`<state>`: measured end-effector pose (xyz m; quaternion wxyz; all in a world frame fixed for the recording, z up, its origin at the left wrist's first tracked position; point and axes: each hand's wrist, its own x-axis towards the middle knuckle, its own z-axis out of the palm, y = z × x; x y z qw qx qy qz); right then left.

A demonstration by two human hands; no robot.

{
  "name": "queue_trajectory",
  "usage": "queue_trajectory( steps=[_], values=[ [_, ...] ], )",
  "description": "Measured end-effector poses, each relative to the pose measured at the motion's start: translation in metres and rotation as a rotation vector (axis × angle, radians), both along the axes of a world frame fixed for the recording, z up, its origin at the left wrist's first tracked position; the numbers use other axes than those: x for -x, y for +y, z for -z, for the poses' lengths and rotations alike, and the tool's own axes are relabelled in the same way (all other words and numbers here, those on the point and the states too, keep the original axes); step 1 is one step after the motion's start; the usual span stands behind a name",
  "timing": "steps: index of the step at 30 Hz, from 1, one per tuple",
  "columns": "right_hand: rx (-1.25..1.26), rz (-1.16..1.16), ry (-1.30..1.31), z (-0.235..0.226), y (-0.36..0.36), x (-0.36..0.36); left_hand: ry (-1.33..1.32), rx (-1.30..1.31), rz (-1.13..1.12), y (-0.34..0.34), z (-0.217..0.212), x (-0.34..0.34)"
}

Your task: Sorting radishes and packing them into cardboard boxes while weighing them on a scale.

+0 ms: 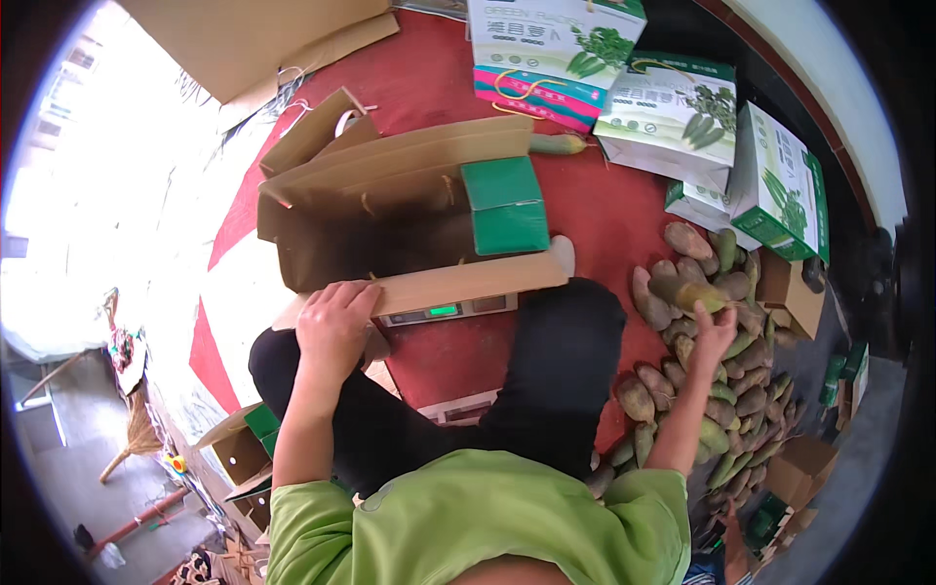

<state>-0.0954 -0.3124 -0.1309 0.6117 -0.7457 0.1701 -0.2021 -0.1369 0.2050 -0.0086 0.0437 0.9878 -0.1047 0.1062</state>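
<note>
Left hand (336,327) grasps brown cardboard box's (390,161) near flap (468,281), likely for steadiness; right hand (717,336) pinches elongated green-brown radish (692,294) by 1 end, near red floor's (600,214) right edge.

Produce-packing area; heaped vegetables (750,402), cartons (405,163), scale (445,312)

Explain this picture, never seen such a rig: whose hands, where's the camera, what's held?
There is no robot: these are a person's two bare hands. The only picture comes from a fisheye camera on their head, looking down, so straight edges bend. The left hand rests on the near flap of an open cardboard box; a digital scale shows below it. The right hand holds a green radish over a radish pile. White-and-green cartons stand beyond the pile. Red flooring spreads around the box.
</note>
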Motion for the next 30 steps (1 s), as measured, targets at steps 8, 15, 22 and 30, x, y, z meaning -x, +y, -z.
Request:
queue_trajectory(
  steps=[8,15,22,30],
  values=[
    [-0.031,-0.512,-0.433,-0.176,0.107,-0.065,0.029,-0.007,0.064,0.005,0.012,0.001],
    [-0.211,-1.066,-0.233,-0.212,0.291,-0.101,0.071,-0.035,0.042,0.010,0.015,0.011],
    [0.410,-1.454,-0.104,-0.140,0.402,-0.123,0.004,-0.026,0.042,0.011,0.013,0.006],
    [1.400,-1.519,0.322,-0.055,0.421,-0.158,-0.018,-0.010,0.026,0.010,0.015,0.007]
  ],
)
